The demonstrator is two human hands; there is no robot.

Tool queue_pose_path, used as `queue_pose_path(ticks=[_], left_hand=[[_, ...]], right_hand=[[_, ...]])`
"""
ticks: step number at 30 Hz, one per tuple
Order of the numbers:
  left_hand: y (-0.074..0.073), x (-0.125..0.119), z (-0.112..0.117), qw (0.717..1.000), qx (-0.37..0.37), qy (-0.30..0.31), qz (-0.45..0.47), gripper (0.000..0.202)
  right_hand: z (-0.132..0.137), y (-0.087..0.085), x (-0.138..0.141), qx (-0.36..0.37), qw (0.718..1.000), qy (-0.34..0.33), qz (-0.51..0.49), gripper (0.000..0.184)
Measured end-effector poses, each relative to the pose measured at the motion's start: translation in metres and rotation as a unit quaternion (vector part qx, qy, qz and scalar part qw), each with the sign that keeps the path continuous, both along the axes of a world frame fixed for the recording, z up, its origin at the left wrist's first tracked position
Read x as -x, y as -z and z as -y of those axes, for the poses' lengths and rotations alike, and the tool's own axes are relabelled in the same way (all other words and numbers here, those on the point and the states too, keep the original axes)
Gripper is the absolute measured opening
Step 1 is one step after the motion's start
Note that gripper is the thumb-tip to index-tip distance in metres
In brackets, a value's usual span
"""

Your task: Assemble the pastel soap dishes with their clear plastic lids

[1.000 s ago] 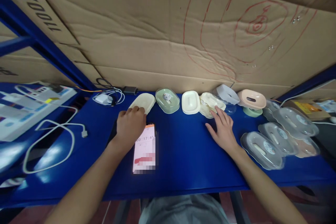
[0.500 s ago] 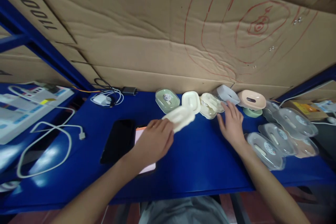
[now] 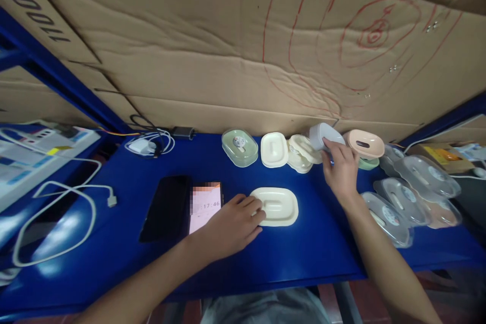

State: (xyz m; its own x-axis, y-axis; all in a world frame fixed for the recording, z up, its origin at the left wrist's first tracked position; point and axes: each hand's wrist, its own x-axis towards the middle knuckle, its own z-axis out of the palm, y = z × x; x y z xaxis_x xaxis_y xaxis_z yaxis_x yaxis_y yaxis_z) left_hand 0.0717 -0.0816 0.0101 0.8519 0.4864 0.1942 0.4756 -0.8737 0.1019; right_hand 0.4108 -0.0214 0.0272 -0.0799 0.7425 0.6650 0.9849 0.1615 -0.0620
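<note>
A cream soap dish part (image 3: 280, 206), a shallow oval with a raised middle, lies on the blue table in front of me. My left hand (image 3: 237, 223) grips its left end, fingers on the rim and closed. Farther off to the right, my right hand (image 3: 340, 169) has its thumb and fingers around a light grey soap dish part (image 3: 324, 134), which is tilted. Just left of that are stacked cream parts (image 3: 301, 152) and a rounded cream dish (image 3: 274, 149). A peach dish (image 3: 366, 143) rests on a green piece (image 3: 368, 163) beyond my right hand.
A green soap dish (image 3: 240, 148) with a clear cover stands at the back. Several clear-covered dishes (image 3: 406, 195) crowd the right side. A black phone (image 3: 165, 207) and a lit phone (image 3: 205, 205) lie left, near white cables (image 3: 102, 212). Cardboard (image 3: 190, 35) walls the back.
My left hand has lowered the cream part from mid-air onto the table. My right hand, which was open beside the stacked parts, has closed on the grey part and tipped it.
</note>
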Motion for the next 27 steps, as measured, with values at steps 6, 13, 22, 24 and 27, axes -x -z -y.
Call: queue_pose_path(ticks=[6, 13, 22, 24, 27], left_hand=[[-0.001, 0.000, -0.006, 0.998, -0.045, -0.001, 0.044, 0.027], [-0.005, 0.007, -0.016, 0.984, -0.097, 0.000, 0.150, 0.025], [-0.005, 0.004, -0.015, 0.985, -0.016, 0.027, 0.172, 0.022], [-0.005, 0.006, -0.016, 0.984, -0.021, 0.029, 0.173, 0.019], [-0.003, 0.009, -0.018, 0.986, -0.012, 0.029, 0.165, 0.013]], right_hand=[[0.054, -0.005, 0.058, 0.039, 0.972, -0.226, 0.056, 0.043], [0.091, 0.004, 0.108, 0.089, 0.932, -0.337, 0.097, 0.031], [0.076, -0.014, 0.076, 0.165, 0.890, -0.415, 0.086, 0.034], [0.075, -0.015, 0.069, 0.179, 0.889, -0.417, 0.067, 0.033], [0.076, -0.012, 0.064, 0.202, 0.888, -0.410, 0.053, 0.034]])
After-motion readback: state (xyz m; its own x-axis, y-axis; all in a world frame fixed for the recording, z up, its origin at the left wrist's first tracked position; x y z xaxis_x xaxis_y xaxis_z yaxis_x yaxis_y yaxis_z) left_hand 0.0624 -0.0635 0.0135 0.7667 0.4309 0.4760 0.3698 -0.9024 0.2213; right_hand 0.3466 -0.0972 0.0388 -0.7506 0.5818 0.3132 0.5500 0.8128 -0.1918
